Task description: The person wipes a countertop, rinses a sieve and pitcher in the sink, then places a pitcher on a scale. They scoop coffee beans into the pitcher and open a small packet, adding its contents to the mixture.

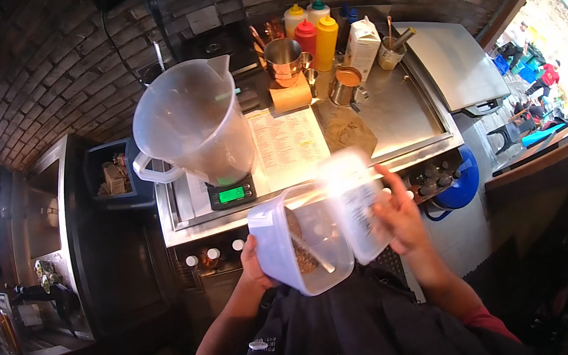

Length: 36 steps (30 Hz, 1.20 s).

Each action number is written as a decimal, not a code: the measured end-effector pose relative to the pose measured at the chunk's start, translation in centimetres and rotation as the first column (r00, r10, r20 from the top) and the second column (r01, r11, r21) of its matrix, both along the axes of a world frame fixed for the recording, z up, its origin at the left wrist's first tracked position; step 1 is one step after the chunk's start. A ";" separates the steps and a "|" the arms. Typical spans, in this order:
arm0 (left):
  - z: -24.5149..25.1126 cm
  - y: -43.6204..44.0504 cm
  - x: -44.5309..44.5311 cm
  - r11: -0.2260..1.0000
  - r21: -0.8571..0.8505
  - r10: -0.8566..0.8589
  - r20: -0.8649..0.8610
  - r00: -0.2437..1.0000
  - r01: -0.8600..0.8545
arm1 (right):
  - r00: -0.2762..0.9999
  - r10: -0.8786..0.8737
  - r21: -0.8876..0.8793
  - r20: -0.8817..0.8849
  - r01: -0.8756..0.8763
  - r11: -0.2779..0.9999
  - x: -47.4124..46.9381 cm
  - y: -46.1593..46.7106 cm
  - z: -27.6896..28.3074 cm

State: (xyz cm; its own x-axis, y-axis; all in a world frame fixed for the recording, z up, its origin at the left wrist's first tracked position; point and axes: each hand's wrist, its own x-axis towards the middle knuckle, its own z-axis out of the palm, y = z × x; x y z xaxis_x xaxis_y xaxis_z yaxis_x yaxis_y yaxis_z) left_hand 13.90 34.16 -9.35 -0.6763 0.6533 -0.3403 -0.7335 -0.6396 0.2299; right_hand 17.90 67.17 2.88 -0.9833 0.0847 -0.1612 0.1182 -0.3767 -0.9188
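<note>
My left hand [255, 262] holds a clear plastic food container [279, 247] by its side, tilted and uncovered, with brown granular contents [305, 256] and a pale scoop or handle [311, 252] inside. My right hand [399, 217] grips a translucent plastic lid [358, 210], blurred and bearing writing, beside the container's opening. Beyond them, a large plastic measuring jug [192, 125] stands on a digital kitchen scale [231, 193] with a lit green display. Printed sheets [290, 148] lie right of the jug on the steel counter [405, 156].
Squeeze bottles [325, 42], a carton [362, 46], copper cups [284, 60] and a lidded glass jar [345, 86] stand toward the back. A grey bin [115, 176] sits left. Capped bottles [213, 253] line the shelf below the counter. People [548, 76] are outside, far right.
</note>
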 end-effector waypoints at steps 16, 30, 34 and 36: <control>1.7 6.3 -0.7 0.951 -0.308 -0.027 -0.134 0.991 -0.016 | 0.970 0.242 0.884 -0.014 -0.101 0.457 0.9 0.1 4.2; 2.3 5.4 -1.8 0.973 -0.229 -0.023 -0.241 0.970 -0.034 | 0.939 0.335 0.867 0.076 -0.228 0.443 1.6 1.0 6.7; 5.6 8.2 -2.1 0.984 -0.181 -0.042 -0.250 0.967 -0.004 | 0.964 0.266 0.885 0.001 -0.125 0.448 2.7 0.1 7.2; 7.5 9.8 -2.1 0.986 -0.167 -0.024 -0.256 0.966 -0.019 | 0.967 0.216 0.914 -0.137 0.039 0.404 3.0 -0.3 5.6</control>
State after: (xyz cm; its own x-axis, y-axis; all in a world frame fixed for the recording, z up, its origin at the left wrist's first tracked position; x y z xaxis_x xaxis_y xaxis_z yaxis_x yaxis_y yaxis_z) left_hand 11.80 43.97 -1.87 -0.7535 0.6038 -0.2600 -0.6375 -0.5745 0.5133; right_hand 20.85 66.87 8.45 -0.9880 -0.0350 0.1502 -0.1325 0.6903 -0.7113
